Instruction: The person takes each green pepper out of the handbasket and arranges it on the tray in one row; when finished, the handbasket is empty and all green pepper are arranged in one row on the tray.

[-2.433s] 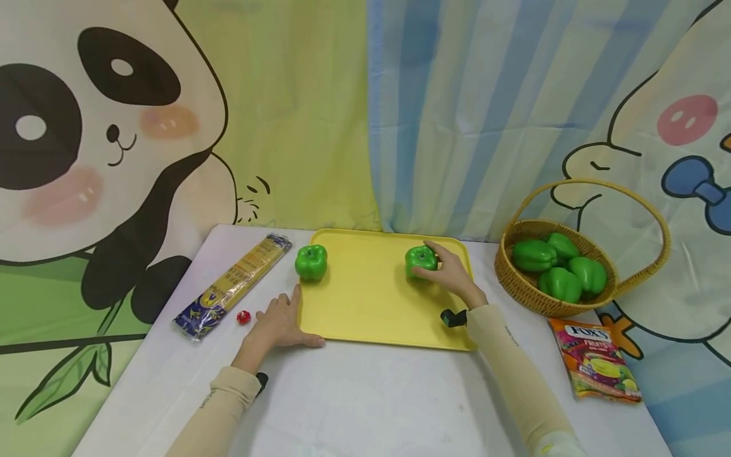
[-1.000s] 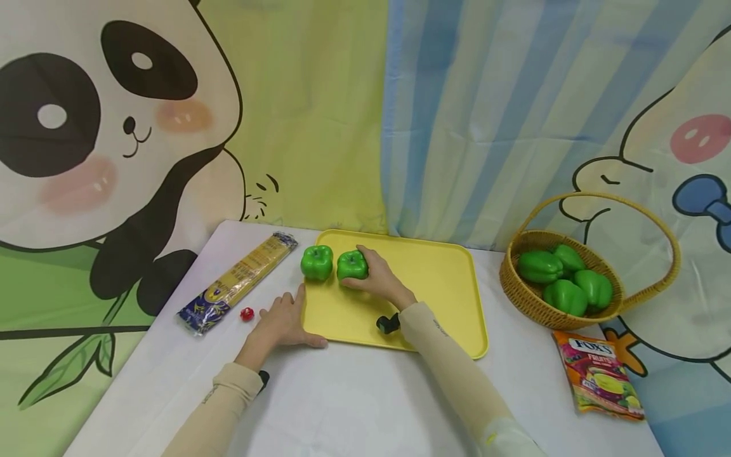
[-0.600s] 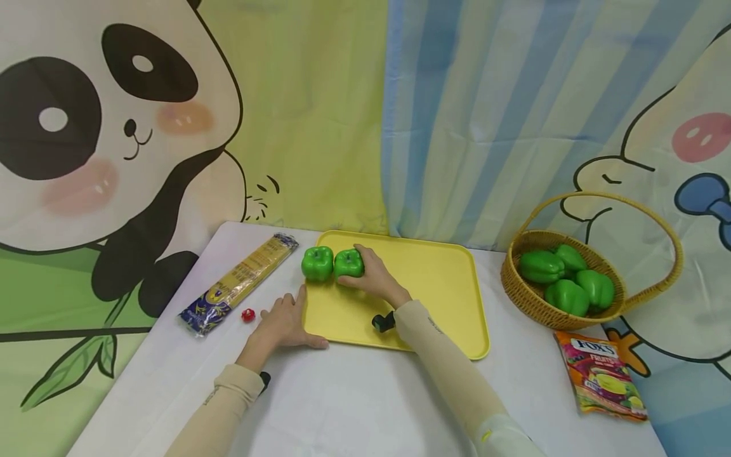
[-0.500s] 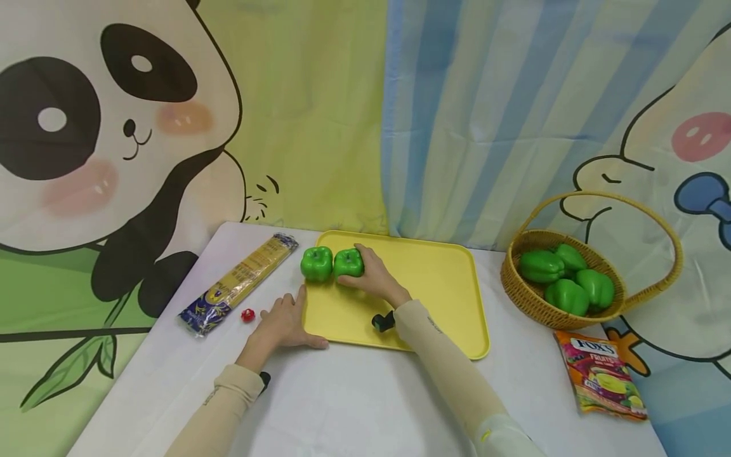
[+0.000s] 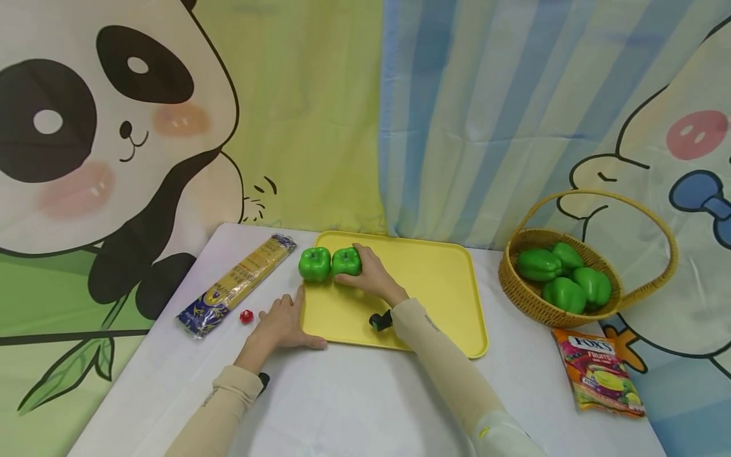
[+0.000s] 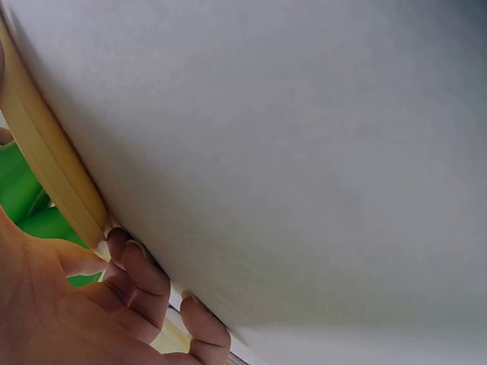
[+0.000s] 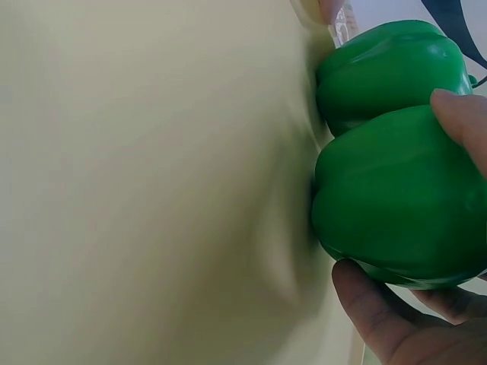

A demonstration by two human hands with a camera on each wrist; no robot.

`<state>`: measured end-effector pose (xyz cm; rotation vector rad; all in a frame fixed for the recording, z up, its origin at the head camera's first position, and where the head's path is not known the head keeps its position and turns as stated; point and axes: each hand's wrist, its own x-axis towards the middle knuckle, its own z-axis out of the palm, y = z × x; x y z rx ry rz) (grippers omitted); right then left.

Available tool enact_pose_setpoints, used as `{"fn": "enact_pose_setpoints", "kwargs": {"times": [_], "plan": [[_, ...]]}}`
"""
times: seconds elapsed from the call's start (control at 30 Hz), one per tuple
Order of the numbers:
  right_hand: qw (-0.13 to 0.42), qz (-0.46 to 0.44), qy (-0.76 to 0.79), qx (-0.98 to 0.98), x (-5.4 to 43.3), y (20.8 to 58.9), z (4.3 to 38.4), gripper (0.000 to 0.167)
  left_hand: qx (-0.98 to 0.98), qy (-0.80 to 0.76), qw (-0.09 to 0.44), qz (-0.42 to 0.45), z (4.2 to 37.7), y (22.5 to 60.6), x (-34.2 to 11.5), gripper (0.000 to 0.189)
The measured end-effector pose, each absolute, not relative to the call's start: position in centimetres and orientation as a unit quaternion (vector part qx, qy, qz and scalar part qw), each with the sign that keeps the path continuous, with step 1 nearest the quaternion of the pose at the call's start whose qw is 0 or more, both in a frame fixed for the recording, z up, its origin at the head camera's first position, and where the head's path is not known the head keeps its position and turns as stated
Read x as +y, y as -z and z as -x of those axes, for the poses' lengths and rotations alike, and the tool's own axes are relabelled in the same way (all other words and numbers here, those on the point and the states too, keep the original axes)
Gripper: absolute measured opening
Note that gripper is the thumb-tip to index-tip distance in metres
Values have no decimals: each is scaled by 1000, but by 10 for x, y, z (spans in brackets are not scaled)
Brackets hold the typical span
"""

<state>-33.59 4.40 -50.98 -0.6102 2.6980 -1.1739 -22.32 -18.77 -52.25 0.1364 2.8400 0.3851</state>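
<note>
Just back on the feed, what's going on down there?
A person's right hand holds a green pepper on the yellow tray, close beside a second green pepper at the tray's left edge. The left hand is spread at the tray's near left corner. Four more peppers sit in the wicker basket to the right, with a FOX'S packet lying in front of it.

The table [image 5: 342, 400] bears tray [image 5: 434, 273], basket [image 5: 516, 290], packets [image 5: 237, 284], perhaps a candy [image 5: 246, 317].
</note>
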Motion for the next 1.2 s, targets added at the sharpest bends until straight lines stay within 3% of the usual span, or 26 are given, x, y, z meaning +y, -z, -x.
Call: {"fn": "enact_pose_setpoints", "kwargs": {"times": [0.63, 1.2], "plan": [[99, 196, 400, 890, 51, 505, 333, 109, 979, -141, 135, -48, 223, 521, -189, 152], [81, 201, 392, 894, 48, 510, 334, 100, 979, -141, 137, -46, 223, 524, -188, 152]]}}
